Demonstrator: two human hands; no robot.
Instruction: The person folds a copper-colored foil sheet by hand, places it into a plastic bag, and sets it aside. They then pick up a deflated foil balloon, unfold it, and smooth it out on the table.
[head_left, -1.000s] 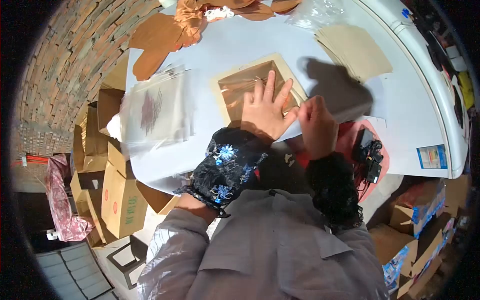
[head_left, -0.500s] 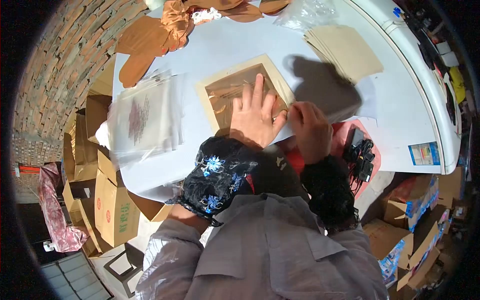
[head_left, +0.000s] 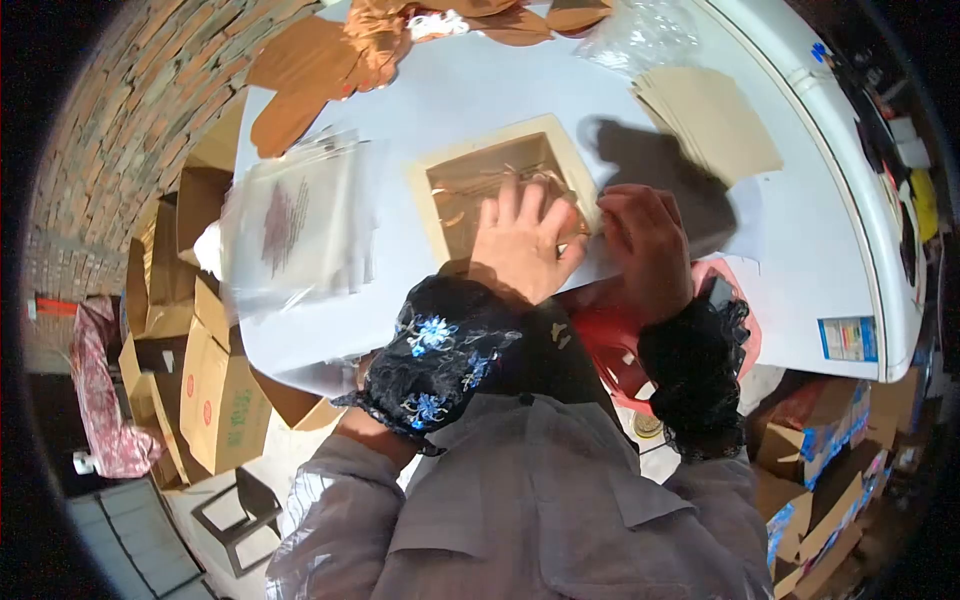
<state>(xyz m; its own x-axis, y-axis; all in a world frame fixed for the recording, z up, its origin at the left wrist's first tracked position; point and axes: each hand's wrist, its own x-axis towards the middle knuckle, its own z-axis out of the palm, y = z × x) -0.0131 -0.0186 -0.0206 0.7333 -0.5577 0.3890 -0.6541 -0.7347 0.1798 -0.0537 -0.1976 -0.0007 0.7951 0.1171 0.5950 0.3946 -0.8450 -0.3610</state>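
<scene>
A flat package (head_left: 441,200) lies on the white table: a beige card with shiny brown material in its middle, seemingly under clear film. On it rests my left hand (head_left: 520,245), fingers apart and slightly bent, holding nothing. Just off the package's right edge, my right hand (head_left: 645,245) is closed in a pinch, and whatever is between its fingertips is too small to make out. To the left is a stack of clear plastic bags (head_left: 300,215) with dark print. Several beige cards (head_left: 710,120) are fanned out at the upper right, partly in shadow.
Brown fabric pieces (head_left: 330,75) and a crumpled clear plastic bag (head_left: 640,35) lie along the table's far side. Cardboard boxes (head_left: 225,400) stand left below the table, with more boxes at the lower right. A red stool (head_left: 615,355) is under the near edge.
My right hand has moved right, away from the package's edge. The fingers of my left hand have bent and drawn back a little. The whole view has shifted slightly.
</scene>
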